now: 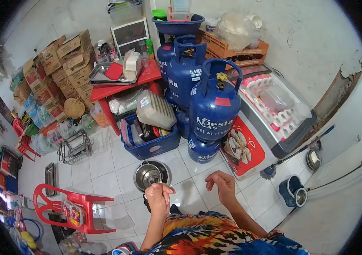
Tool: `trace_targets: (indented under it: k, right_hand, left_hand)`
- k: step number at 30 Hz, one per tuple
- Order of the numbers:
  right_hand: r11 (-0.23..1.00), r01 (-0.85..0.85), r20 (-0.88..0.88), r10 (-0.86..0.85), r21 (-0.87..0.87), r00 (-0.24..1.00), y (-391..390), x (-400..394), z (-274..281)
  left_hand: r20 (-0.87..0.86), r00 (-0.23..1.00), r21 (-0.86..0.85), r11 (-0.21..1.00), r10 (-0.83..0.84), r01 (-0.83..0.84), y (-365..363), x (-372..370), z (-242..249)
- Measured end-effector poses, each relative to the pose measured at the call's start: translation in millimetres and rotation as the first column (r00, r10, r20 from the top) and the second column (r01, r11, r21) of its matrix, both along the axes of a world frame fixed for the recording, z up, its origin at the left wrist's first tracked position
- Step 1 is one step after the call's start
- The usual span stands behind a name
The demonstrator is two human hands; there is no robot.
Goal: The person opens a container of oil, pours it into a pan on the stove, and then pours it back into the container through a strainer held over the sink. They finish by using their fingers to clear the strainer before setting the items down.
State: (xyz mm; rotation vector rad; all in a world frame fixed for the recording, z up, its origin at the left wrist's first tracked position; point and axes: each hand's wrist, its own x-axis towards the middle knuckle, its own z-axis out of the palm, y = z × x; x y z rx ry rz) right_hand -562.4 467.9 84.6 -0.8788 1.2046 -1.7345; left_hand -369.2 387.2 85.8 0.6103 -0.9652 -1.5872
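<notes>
Both of my hands are raised in front of my patterned shirt [219,229], above the tiled floor. My left hand [159,196] has its fingers curled in, just beside a round metal pot [148,173] on the floor; whether anything small is inside cannot be made out. My right hand [221,183] is bent at the wrist with loosely curled fingers, and no object shows in it. Ahead stand blue gas cylinders [215,108], stacked in places. Left of them a blue bin [153,148] holds trays and containers.
A red table [147,76] carries metal trays. Cardboard boxes [76,63] are piled at the back left. At lower left is a red chair [100,199] with a packet. On the right are a freezer [291,144] with paper rolls, a brush [269,171] and a blue bucket [289,191].
</notes>
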Motion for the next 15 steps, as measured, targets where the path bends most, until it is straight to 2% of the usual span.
trace_targets:
  k: [3,5,7,11,14,15]
  right_hand:
    - [0.998,-0.057,-0.039,0.056,-0.017,0.998,4,-1,10]
    - [0.997,-0.065,-0.055,0.062,-0.042,0.997,10,-2,18]
    - [0.996,-0.065,-0.048,0.062,-0.062,0.997,12,-7,20]
    - [0.997,-0.06,-0.008,0.059,-0.046,0.998,7,-11,15]
    - [0.988,-0.151,0.006,0.151,-0.021,0.989,-1,-9,3]
    - [0.987,-0.158,0.005,0.158,-0.022,0.987,-2,-5,8]
  left_hand:
    - [0.087,0.995,-0.023,0.998,0.054,-0.052,10,-8,10]
    - [0.082,0.995,-0.04,0.998,0.061,-0.058,11,-13,13]
    - [0.126,0.992,0.018,0.999,0.029,-0.031,9,-18,9]
    - [0.095,0.995,0.06,0.998,-0.005,0.0,14,-25,-14]
    - [0.39,0.911,0.143,0.986,-0.132,0.081,24,-22,-26]
    - [0.389,0.913,0.142,0.987,-0.125,0.075,26,-21,-26]
